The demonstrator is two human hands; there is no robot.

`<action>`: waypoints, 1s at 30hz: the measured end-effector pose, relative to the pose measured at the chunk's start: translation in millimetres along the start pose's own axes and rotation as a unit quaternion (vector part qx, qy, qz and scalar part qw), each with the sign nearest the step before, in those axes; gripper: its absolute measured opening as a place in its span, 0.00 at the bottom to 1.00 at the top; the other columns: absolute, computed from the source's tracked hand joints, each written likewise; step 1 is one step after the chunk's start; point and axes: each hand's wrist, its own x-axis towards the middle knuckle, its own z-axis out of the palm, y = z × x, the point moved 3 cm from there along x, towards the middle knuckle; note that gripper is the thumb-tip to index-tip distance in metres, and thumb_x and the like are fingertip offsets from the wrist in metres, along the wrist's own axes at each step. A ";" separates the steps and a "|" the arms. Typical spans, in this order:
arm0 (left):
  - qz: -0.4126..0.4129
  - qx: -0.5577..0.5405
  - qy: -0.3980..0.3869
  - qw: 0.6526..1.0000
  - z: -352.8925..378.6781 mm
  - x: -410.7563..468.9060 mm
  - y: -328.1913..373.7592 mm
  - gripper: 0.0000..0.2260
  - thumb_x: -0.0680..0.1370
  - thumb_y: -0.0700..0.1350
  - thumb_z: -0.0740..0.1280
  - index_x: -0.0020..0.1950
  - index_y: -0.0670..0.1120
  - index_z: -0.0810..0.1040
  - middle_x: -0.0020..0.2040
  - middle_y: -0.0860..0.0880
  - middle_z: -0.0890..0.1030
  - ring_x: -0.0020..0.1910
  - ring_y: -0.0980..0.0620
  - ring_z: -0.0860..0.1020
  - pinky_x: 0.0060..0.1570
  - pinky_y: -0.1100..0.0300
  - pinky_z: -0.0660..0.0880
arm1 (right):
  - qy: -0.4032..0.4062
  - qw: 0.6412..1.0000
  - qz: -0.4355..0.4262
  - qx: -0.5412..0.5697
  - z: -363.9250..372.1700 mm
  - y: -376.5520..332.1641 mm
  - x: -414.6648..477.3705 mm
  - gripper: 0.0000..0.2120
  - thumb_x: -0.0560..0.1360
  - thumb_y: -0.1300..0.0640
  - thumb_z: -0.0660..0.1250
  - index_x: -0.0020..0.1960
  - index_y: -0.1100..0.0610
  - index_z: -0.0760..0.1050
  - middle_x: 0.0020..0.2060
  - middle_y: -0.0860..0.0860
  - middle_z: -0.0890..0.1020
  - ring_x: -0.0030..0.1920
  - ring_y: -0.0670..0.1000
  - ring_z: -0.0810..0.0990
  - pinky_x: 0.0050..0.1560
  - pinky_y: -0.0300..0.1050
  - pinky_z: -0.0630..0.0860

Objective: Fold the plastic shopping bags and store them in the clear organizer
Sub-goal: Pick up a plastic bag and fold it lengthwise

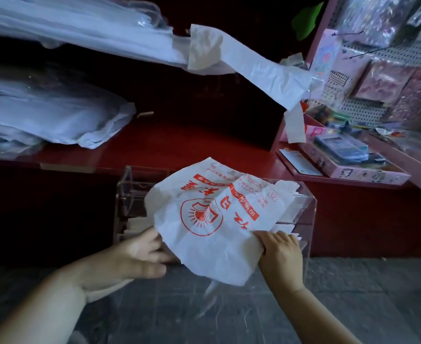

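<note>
A white plastic shopping bag (211, 219) with red print lies crumpled over the clear organizer (303, 209), which stands on the floor in front of a red shelf. My right hand (280, 259) grips the bag's lower right edge, fingers curled over it. My left hand (137, 254) is at the bag's lower left edge with fingers extended toward it; its fingertips are hidden behind the bag. Folded white bags (285, 228) show inside the organizer's compartments.
A red shelf (179, 145) carries stacks of white and clear plastic bags (55, 115) at the left. A long white bag strip (261, 73) hangs from the upper shelf. Pink boxes of stationery (348, 155) sit at the right. Grey stone floor (204, 319) lies below.
</note>
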 end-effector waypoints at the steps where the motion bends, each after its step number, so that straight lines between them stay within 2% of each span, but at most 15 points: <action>1: 0.004 -0.039 0.039 0.998 0.0 0.4 -2.4 0.45 0.49 0.57 0.81 0.63 0.56 0.67 0.53 0.53 0.82 0.54 0.54 0.80 0.47 0.62 0.77 | -0.023 1.000 0.002 0.002 2.5 -0.7 0.6 0.17 0.59 0.55 0.54 0.32 0.58 0.81 0.23 0.50 0.77 0.23 0.52 0.75 0.33 0.44 0.57; 3: 0.026 -0.077 0.133 0.988 0.8 1.0 -7.6 0.38 0.51 0.60 0.80 0.59 0.55 0.73 0.49 0.52 0.84 0.47 0.53 0.82 0.41 0.62 0.79 | -0.030 0.999 -0.007 -0.008 5.0 -1.3 -1.5 0.16 0.60 0.52 0.56 0.33 0.56 0.81 0.24 0.49 0.79 0.24 0.52 0.75 0.34 0.44 0.56; 6: 0.028 -0.110 0.287 0.951 2.5 14.0 -10.5 0.07 0.74 0.42 0.67 0.51 0.50 0.76 0.38 0.54 0.84 0.35 0.57 0.82 0.31 0.66 0.77 | -0.069 0.996 -0.048 0.013 15.4 -7.8 -8.0 0.14 0.62 0.52 0.57 0.37 0.53 0.81 0.26 0.46 0.80 0.27 0.52 0.77 0.36 0.42 0.59; 8: 0.037 -0.087 0.345 0.934 -0.8 18.5 -8.8 0.10 0.77 0.34 0.61 0.47 0.48 0.76 0.34 0.55 0.83 0.34 0.56 0.81 0.29 0.67 0.76 | -0.121 0.989 -0.081 0.032 20.8 -10.7 -14.6 0.17 0.63 0.51 0.56 0.46 0.50 0.78 0.31 0.43 0.81 0.31 0.48 0.79 0.40 0.38 0.64; 10: 0.048 -0.046 0.375 0.925 -8.9 20.2 -9.7 0.12 0.76 0.31 0.60 0.45 0.48 0.76 0.38 0.53 0.82 0.39 0.54 0.79 0.34 0.65 0.76 | -0.163 0.982 -0.072 0.058 20.4 -7.7 -18.1 0.21 0.60 0.54 0.57 0.52 0.51 0.74 0.35 0.41 0.80 0.34 0.45 0.78 0.39 0.35 0.70; 11: 0.054 -0.026 0.376 0.925 -13.1 21.7 -11.3 0.14 0.76 0.30 0.60 0.45 0.49 0.76 0.40 0.52 0.81 0.42 0.53 0.77 0.39 0.63 0.75 | -0.160 0.981 -0.029 0.106 17.7 -2.9 -16.8 0.22 0.60 0.57 0.59 0.54 0.53 0.74 0.36 0.41 0.78 0.37 0.46 0.77 0.40 0.38 0.71; 13: 0.051 -0.011 0.371 0.927 -17.2 23.6 -10.4 0.14 0.76 0.29 0.60 0.47 0.48 0.75 0.43 0.50 0.79 0.43 0.53 0.76 0.45 0.61 0.72 | -0.145 0.963 0.104 0.202 10.1 9.1 -6.6 0.19 0.66 0.62 0.60 0.56 0.59 0.74 0.41 0.42 0.73 0.43 0.48 0.71 0.43 0.39 0.64; 15: 0.048 -0.009 0.344 0.938 -18.4 26.1 -11.2 0.14 0.75 0.29 0.62 0.50 0.47 0.74 0.44 0.51 0.78 0.44 0.54 0.75 0.49 0.59 0.71 | -0.084 0.944 0.199 0.248 6.1 24.7 6.5 0.17 0.71 0.66 0.64 0.59 0.62 0.72 0.47 0.48 0.72 0.48 0.48 0.70 0.45 0.38 0.63; 17: 0.048 0.008 0.331 0.942 -18.9 26.5 -9.9 0.13 0.72 0.32 0.66 0.49 0.49 0.74 0.45 0.52 0.78 0.45 0.53 0.76 0.47 0.60 0.72 | -0.058 0.932 0.246 0.261 7.9 37.4 19.2 0.19 0.73 0.65 0.65 0.63 0.61 0.69 0.55 0.53 0.73 0.53 0.51 0.71 0.49 0.40 0.64; 19: 0.049 0.023 0.325 0.944 -21.1 27.0 -9.9 0.12 0.72 0.34 0.66 0.46 0.51 0.74 0.44 0.53 0.81 0.43 0.54 0.77 0.42 0.63 0.73 | -0.092 0.902 0.297 0.300 14.6 44.1 26.9 0.21 0.74 0.62 0.65 0.66 0.61 0.66 0.61 0.56 0.74 0.57 0.53 0.72 0.51 0.41 0.67; 22: 0.050 0.039 0.301 0.952 -21.1 29.1 -9.7 0.10 0.67 0.38 0.67 0.45 0.50 0.76 0.34 0.57 0.83 0.35 0.65 0.80 0.32 0.72 0.74 | -0.152 0.809 0.377 0.425 24.4 49.1 27.6 0.19 0.76 0.61 0.63 0.66 0.60 0.66 0.56 0.56 0.78 0.44 0.48 0.78 0.37 0.33 0.74; 24: 0.051 0.045 0.289 0.955 -24.9 32.5 -11.3 0.13 0.62 0.41 0.65 0.45 0.49 0.76 0.33 0.60 0.82 0.33 0.67 0.79 0.30 0.74 0.72 | -0.170 0.773 0.398 0.464 28.1 53.6 26.4 0.13 0.76 0.61 0.63 0.60 0.58 0.70 0.48 0.52 0.80 0.39 0.45 0.78 0.29 0.30 0.72; 26: 0.038 0.053 0.291 0.954 -28.9 36.7 -13.2 0.11 0.63 0.40 0.68 0.44 0.48 0.78 0.33 0.58 0.83 0.33 0.64 0.80 0.31 0.72 0.74 | -0.174 0.751 0.409 0.488 28.0 60.0 24.9 0.06 0.76 0.60 0.62 0.51 0.59 0.74 0.41 0.50 0.80 0.40 0.49 0.79 0.34 0.35 0.74; 28: 0.028 0.033 0.314 0.948 -32.8 39.3 -11.7 0.07 0.69 0.34 0.70 0.39 0.46 0.80 0.30 0.53 0.83 0.30 0.60 0.80 0.30 0.70 0.76 | -0.176 0.729 0.412 0.517 26.7 65.9 24.1 0.06 0.76 0.61 0.62 0.43 0.60 0.76 0.35 0.51 0.81 0.37 0.49 0.80 0.37 0.39 0.75; 30: 0.028 0.007 0.348 0.937 -39.3 41.7 -11.1 0.15 0.74 0.33 0.64 0.30 0.44 0.82 0.28 0.51 0.82 0.27 0.58 0.79 0.27 0.69 0.75 | -0.169 0.712 0.420 0.537 24.0 71.6 22.8 0.10 0.76 0.63 0.62 0.36 0.59 0.74 0.29 0.49 0.80 0.31 0.47 0.78 0.32 0.37 0.75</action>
